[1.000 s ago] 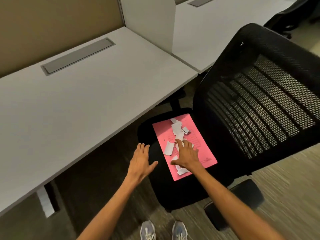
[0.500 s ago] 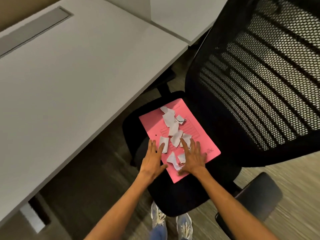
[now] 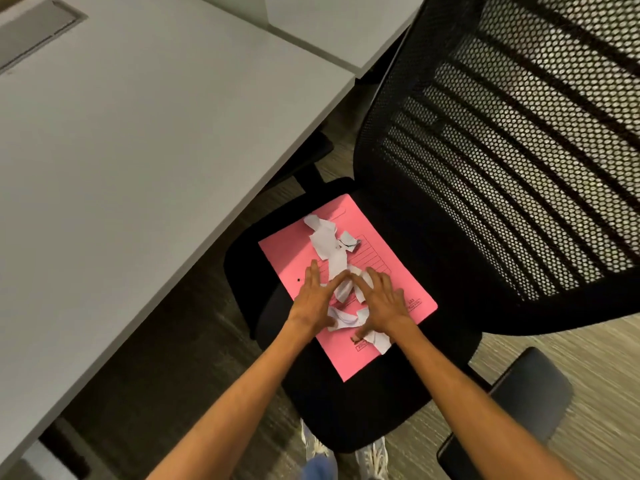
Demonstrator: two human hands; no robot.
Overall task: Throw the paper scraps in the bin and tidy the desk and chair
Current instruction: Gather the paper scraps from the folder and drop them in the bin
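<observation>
A pink folder (image 3: 287, 251) lies on the black seat (image 3: 360, 410) of a mesh-backed office chair (image 3: 502, 150). Several white paper scraps (image 3: 327, 242) are scattered on the folder. My left hand (image 3: 313, 303) and my right hand (image 3: 382, 301) lie flat on the folder, side by side, fingers spread, with scraps bunched up between them. Some scraps are under my palms. A few scraps lie beyond my fingertips, untouched. No bin is in view.
A grey desk (image 3: 121, 150) fills the left, its edge close to the seat. A cable flap (image 3: 34, 32) is set in its far end. A black armrest (image 3: 526, 400) sticks out at lower right. My shoes (image 3: 375, 455) show below the seat on the floor.
My left hand moved from the seat's edge onto the folder. Both hands slid closer together, crumpling scraps between them. The view came closer to the chair.
</observation>
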